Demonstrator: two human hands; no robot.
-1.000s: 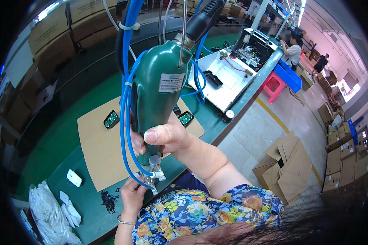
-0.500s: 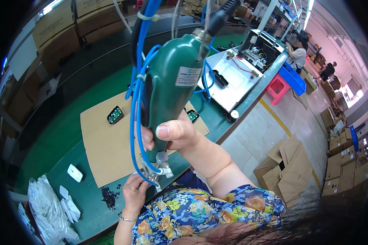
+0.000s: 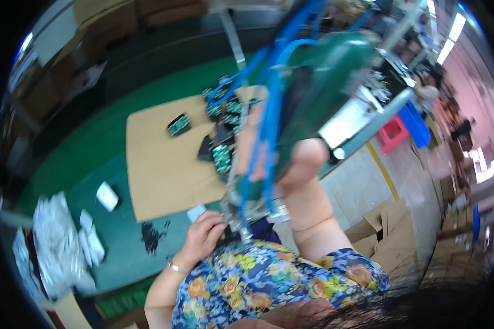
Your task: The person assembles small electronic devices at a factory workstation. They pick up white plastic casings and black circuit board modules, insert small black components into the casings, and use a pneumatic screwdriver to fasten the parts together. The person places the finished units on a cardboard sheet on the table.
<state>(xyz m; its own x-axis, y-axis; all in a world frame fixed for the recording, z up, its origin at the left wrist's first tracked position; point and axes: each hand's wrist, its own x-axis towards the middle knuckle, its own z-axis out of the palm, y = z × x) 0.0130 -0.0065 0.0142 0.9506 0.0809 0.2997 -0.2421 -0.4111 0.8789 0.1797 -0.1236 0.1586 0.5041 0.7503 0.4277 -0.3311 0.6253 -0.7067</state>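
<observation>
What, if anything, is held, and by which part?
The right hand grips a rounded green tool around its lower part; whether the left hand holds anything is unclear.

Cardboard sheet: one. On it, circuit-board units: at least five, exact count lost to blur and overlap. At sheet's near edge, left hand; right of sheet, right hand. Hands: two. Left of sheet: white pieces, at least three; plastic bag, one. Well right of sheet: pink stool, one; blue bin, one.
</observation>
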